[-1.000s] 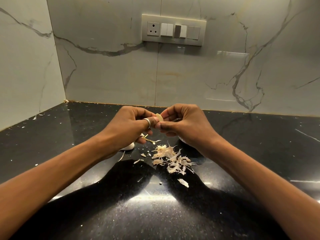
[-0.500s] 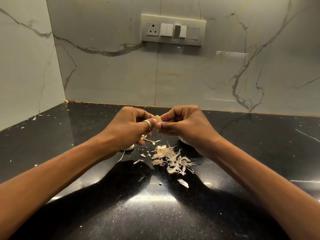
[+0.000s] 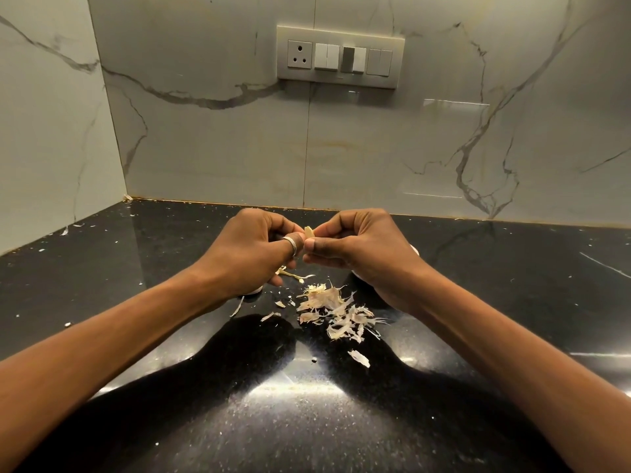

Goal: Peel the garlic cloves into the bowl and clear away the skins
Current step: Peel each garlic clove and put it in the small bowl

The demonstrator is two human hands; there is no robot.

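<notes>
Head view: left hand [image 3: 254, 249] and right hand [image 3: 362, 247] both pinch one garlic clove [image 3: 309, 231] between curled fingertips, above a pile of skins [image 3: 336, 310] on the black counter [image 3: 136, 268].

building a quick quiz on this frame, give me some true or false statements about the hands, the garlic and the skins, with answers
1. The left hand and the right hand both pinch the garlic clove above the counter. True.
2. The peeled skins lie in a bowl. False: they lie loose on the black counter, below the hands.
3. A ring sits on the left hand. True.
4. The switch panel is on the left side wall. False: it is on the back wall, beyond the hands.
</notes>
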